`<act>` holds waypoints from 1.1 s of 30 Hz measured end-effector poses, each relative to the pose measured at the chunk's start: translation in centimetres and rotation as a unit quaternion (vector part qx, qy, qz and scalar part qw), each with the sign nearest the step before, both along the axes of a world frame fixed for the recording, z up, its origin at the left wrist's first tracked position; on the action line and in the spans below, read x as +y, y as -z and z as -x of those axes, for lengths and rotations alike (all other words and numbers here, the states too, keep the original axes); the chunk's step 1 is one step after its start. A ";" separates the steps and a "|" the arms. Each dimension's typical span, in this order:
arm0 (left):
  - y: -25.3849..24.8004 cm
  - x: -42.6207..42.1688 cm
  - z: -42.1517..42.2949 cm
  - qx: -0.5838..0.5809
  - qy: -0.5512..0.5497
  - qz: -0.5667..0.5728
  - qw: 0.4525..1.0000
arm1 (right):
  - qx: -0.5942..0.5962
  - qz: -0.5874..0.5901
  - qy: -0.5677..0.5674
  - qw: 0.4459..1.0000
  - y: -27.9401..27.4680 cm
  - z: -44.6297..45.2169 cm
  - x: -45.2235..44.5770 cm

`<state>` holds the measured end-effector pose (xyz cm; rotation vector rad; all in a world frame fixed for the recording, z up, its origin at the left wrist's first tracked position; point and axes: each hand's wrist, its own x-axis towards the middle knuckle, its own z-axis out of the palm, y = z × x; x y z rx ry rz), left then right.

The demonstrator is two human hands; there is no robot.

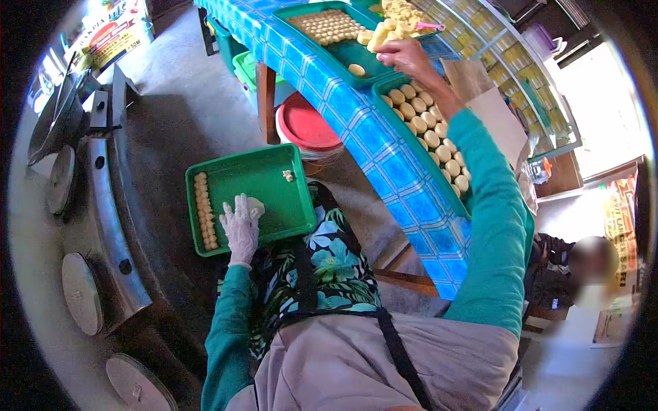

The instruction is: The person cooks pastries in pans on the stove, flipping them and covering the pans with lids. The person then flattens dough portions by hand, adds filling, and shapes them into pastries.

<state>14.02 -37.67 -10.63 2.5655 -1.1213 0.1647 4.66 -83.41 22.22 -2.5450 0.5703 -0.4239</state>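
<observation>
blue checked tablecloth [363, 133], yellow pieces [381, 33] at right grip [410, 59], hold unclear, left grip [241, 227] spread over green tray [279, 198]

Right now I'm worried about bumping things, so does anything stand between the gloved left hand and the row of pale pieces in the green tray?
Nothing visible does. The left hand is over the green tray, and only a narrow strip of tray separates it from the row of pale pieces.
</observation>
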 end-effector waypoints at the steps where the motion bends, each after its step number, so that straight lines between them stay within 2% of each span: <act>1: -0.3 0.2 -0.2 -0.001 -0.005 -0.004 1.000 | -0.009 0.045 -0.062 0.997 1.9 -1.7 -1.8; 2: -0.7 0.7 -0.3 0.067 -0.054 -0.022 0.996 | -0.017 0.087 -0.126 0.988 3.5 -3.1 -2.6; 3: -0.8 1.4 -0.2 0.136 -0.106 -0.043 0.984 | -0.015 0.076 -0.135 0.988 4.1 -4.0 -2.6; 4: 0.1 1.9 0.1 0.034 -0.106 0.013 0.994 | 0.063 0.083 -0.104 0.989 4.5 -4.7 -2.6; 5: 1.1 2.2 -0.2 0.090 -0.118 -0.052 0.988 | 0.144 0.089 -0.080 0.982 5.1 -5.6 -2.4; 6: 1.4 2.5 -0.1 0.079 -0.107 -0.029 0.991 | 0.174 0.093 -0.064 0.978 5.8 -6.6 -3.0; 7: 1.3 2.2 0.1 0.106 -0.129 -0.071 0.983 | 0.204 0.098 -0.052 0.973 6.6 -7.3 -3.9; 8: 0.8 2.0 0.2 0.140 -0.133 -0.068 0.979 | 0.180 0.003 -0.020 0.984 6.8 -7.0 -4.0; 9: 2.1 1.8 0.0 0.133 -0.127 -0.059 0.981 | 0.185 0.052 -0.076 0.978 7.5 -7.4 -5.6; 11: 1.2 0.8 -0.1 0.190 -0.170 -0.064 0.965 | 0.173 0.060 -0.038 0.982 7.0 -7.5 -4.8; 12: 2.0 0.2 -0.1 0.183 -0.194 -0.060 0.962 | 0.167 0.065 -0.022 0.984 6.4 -7.5 -4.2; 13: 0.7 0.0 0.2 0.193 -0.210 -0.018 0.958 | 0.155 0.055 -0.019 0.986 5.5 -8.2 -5.1; 15: 2.1 -0.3 0.2 0.247 -0.208 0.047 0.945 | 0.120 0.013 -0.019 0.992 3.6 -9.8 -7.2; 16: 2.2 -0.5 0.4 0.250 -0.210 0.048 0.944 | 0.011 -0.009 -0.050 0.999 2.0 -9.9 -6.3; 17: 2.4 -0.7 0.5 0.239 -0.230 0.093 0.939 | -0.024 -0.113 -0.069 0.991 1.0 -10.9 -6.2; 18: 2.6 -0.8 0.8 0.227 -0.250 0.136 0.931 | -0.039 -0.158 -0.060 0.985 0.4 -11.4 -2.7; 20: 2.6 -1.1 0.6 0.237 -0.260 0.116 0.929 | -0.074 -0.245 -0.039 0.966 -1.1 -12.4 5.0; 21: 2.5 -1.4 0.1 0.242 -0.270 0.098 0.927 | -0.085 -0.196 -0.063 0.975 -0.4 -12.2 11.0; 22: 2.1 -1.7 -0.7 0.299 -0.280 0.054 0.911 | -0.098 -0.149 -0.197 0.964 3.7 -13.1 10.4; 23: 1.8 -2.0 -0.9 0.298 -0.283 0.055 0.910 | -0.083 -0.175 -0.224 0.955 5.5 -11.4 17.8; 24: 1.7 -2.2 -0.7 0.285 -0.283 0.073 0.913 | -0.083 -0.184 -0.216 0.955 9.7 -11.0 21.2; 26: 2.4 -2.3 -0.1 0.246 -0.261 0.137 0.923 | 0.075 -0.275 -0.185 0.941 18.4 -10.3 24.3; 27: 2.3 -2.5 -0.1 0.247 -0.263 0.136 0.923 | 0.075 -0.289 -0.154 0.942 23.6 -9.6 25.6; 29: 2.1 -2.7 0.5 0.261 -0.279 0.218 0.898 | 0.039 -0.231 -0.152 0.960 31.1 -8.5 27.3; 30: 2.6 -2.7 0.7 0.264 -0.279 0.214 0.898 | 0.042 -0.234 -0.150 0.960 33.2 -7.9 28.3; 32: 3.5 -3.1 0.4 0.254 -0.362 0.328 0.835 | 0.032 -0.240 -0.072 0.968 35.4 -7.8 29.6; 33: 3.6 -2.9 0.3 0.254 -0.363 0.327 0.835 | 0.033 -0.241 -0.073 0.967 35.6 -7.9 30.1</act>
